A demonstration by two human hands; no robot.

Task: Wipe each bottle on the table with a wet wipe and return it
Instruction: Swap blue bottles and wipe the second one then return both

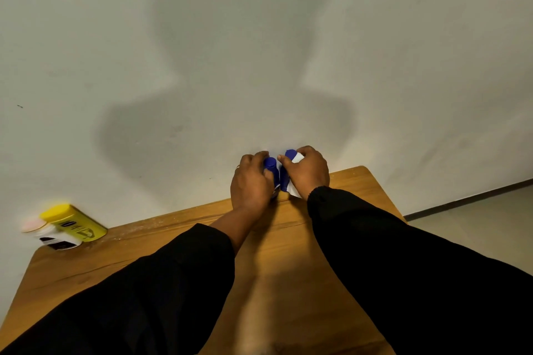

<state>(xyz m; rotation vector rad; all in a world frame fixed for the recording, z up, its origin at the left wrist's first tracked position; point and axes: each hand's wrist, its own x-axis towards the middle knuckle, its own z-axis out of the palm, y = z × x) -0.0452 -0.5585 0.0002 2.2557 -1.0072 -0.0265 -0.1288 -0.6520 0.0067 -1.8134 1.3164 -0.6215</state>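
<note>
Two blue bottles stand side by side at the far edge of the wooden table (302, 268), against the wall. My left hand (251, 184) grips the left blue bottle (271, 166) around its body. My right hand (307, 171) grips the right blue bottle (287, 166) with a white wet wipe (297, 158) pressed between the fingers and the bottle; a corner of the wipe hangs below the hand. Both bottles are mostly hidden by the hands, with only their caps and upper parts showing.
A yellow bottle (73, 223) and a white bottle with a pale pink cap (49, 235) stand at the table's far left corner, close to the wall. The floor (476, 228) lies beyond the table's right edge.
</note>
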